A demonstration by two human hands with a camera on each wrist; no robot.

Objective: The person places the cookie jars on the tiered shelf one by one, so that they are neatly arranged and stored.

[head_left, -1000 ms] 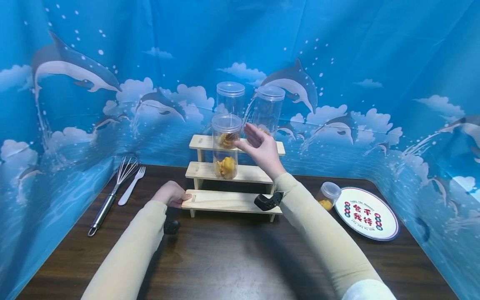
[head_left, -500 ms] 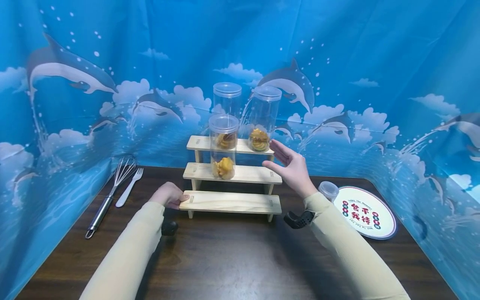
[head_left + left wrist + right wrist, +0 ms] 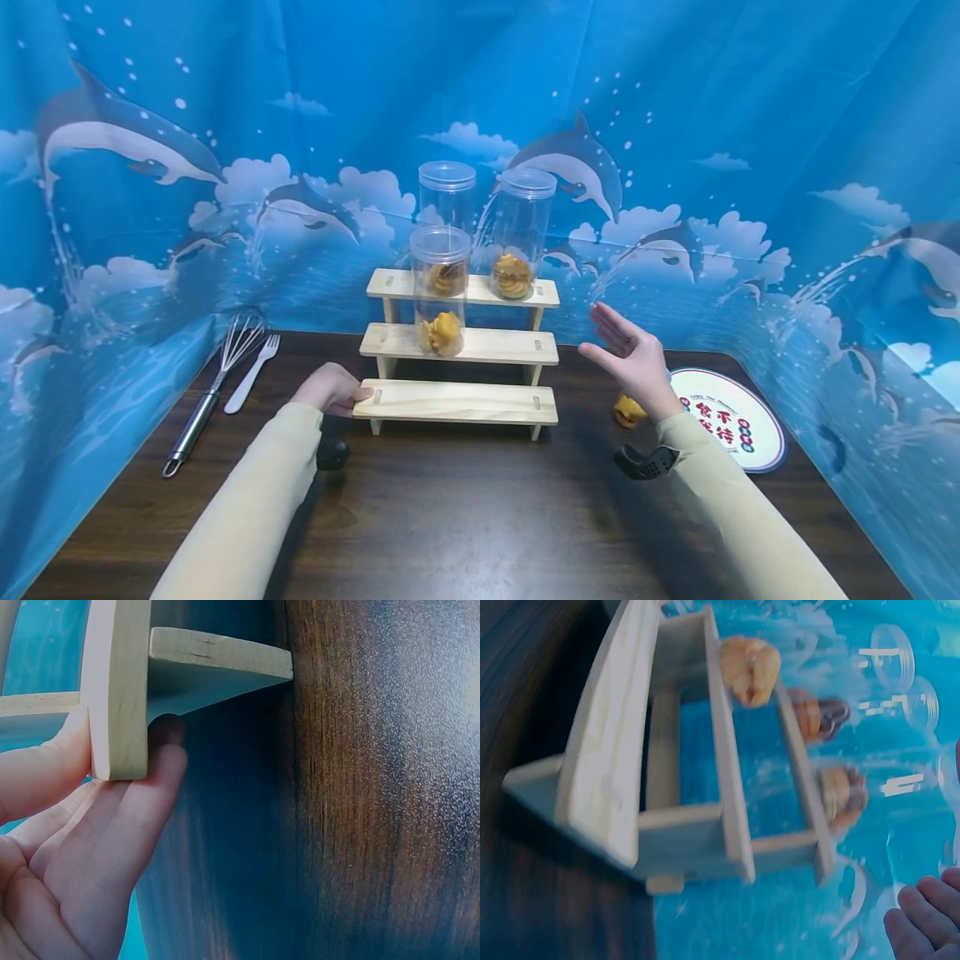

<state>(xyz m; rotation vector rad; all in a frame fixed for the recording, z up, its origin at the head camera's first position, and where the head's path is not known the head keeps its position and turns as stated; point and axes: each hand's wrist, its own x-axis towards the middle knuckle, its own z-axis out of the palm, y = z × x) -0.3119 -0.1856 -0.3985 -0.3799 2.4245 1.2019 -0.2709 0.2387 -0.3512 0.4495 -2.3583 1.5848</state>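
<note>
A three-step wooden rack [image 3: 457, 402] stands on the table. My left hand [image 3: 330, 388] holds the left end of its lowest step; in the left wrist view the thumb lies on top and the fingers [image 3: 142, 802] underneath. One clear lidded jar [image 3: 440, 275] with a yellow pastry is on the middle step. Two more, a left jar [image 3: 447, 192] and a right jar [image 3: 525, 221], stand on the top step with swirled pastries inside. Right of the rack, my right hand [image 3: 633, 362] is in the air with fingers extended, holding nothing. It hides most of another jar with a yellow pastry [image 3: 628, 411].
A whisk [image 3: 217, 392] and a white fork [image 3: 252, 375] lie at the left of the dark wooden table [image 3: 450, 517]. At the right lies an oval white plate [image 3: 738, 417] with red lettering. A blue dolphin-print curtain [image 3: 300, 83] surrounds the table's back and sides.
My right hand has moved right and down, from beside the middle-step jar to over the jar by the plate. The left hand keeps its grip on the rack. The view has shifted slightly.
</note>
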